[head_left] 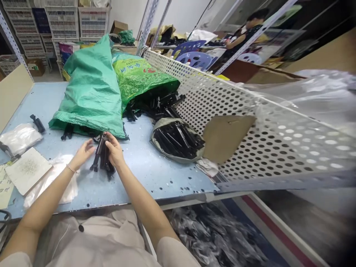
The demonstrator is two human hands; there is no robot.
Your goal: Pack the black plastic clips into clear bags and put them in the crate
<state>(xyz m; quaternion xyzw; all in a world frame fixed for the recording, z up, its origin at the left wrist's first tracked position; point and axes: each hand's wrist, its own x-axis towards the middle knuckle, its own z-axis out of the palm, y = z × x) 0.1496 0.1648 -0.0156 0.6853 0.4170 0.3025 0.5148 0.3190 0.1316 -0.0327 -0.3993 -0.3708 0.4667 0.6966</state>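
Observation:
My right hand (115, 151) is closed on several long black plastic parts (103, 155), which hang down over the blue tabletop (136, 170). My left hand (83, 154) is just left of them, its fingers apart and holding nothing that I can see. Right behind both hands lies the mouth of a big teal woven sack (89, 85), with black parts showing under its edge. A printed green sack (141, 78) beside it spills more black parts (164, 104). To the right, a rolled-down cloth bag (178, 141) is full of long black pieces.
A perforated white metal panel (233, 107) with brown cardboard (226, 137) borders the right side. At left lie a white square block (27, 170), clear plastic bags (61, 178) and a wrapped packet (20, 139). Below is a bin of bagged black items (214, 233). Another person (247, 33) sits far back.

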